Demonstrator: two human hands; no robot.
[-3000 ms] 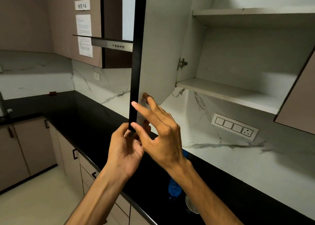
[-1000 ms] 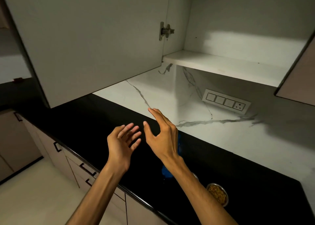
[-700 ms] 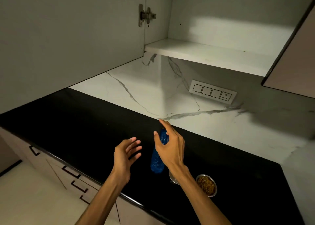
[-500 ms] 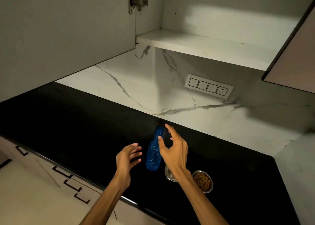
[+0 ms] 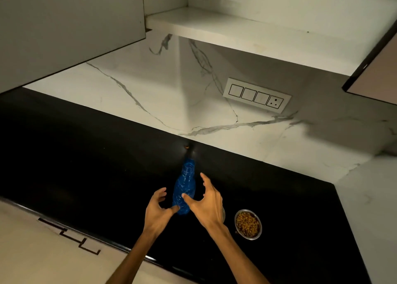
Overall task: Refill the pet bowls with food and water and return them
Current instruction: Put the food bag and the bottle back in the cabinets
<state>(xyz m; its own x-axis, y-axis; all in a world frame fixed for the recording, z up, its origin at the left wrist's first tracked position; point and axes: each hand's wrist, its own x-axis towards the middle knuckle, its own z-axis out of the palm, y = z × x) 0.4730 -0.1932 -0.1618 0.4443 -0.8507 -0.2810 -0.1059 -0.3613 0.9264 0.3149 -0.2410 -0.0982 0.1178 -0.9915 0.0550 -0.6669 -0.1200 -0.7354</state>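
Note:
A blue plastic water bottle (image 5: 184, 186) stands upright on the black countertop (image 5: 86, 154). My left hand (image 5: 158, 214) is just left of its base, fingers spread, fingertips close to or touching the bottle. My right hand (image 5: 207, 202) is spread on the bottle's right side, thumb at its body; neither hand is closed round it. A steel bowl of brown pet food (image 5: 247, 224) sits to the right. The rim of a second steel bowl (image 5: 223, 212) peeks out behind my right wrist, mostly hidden.
An open upper cabinet hangs above, its door (image 5: 64, 25) swung out to the left and a bare white shelf (image 5: 247, 36) inside. A switch panel (image 5: 256, 95) is on the marble backsplash. Drawer fronts (image 5: 71, 238) lie below the counter edge.
Both hands let go of the cabinet door and came down to the counter. They now flank the blue bottle, closer to it than half a second ago. The view tilted downward.

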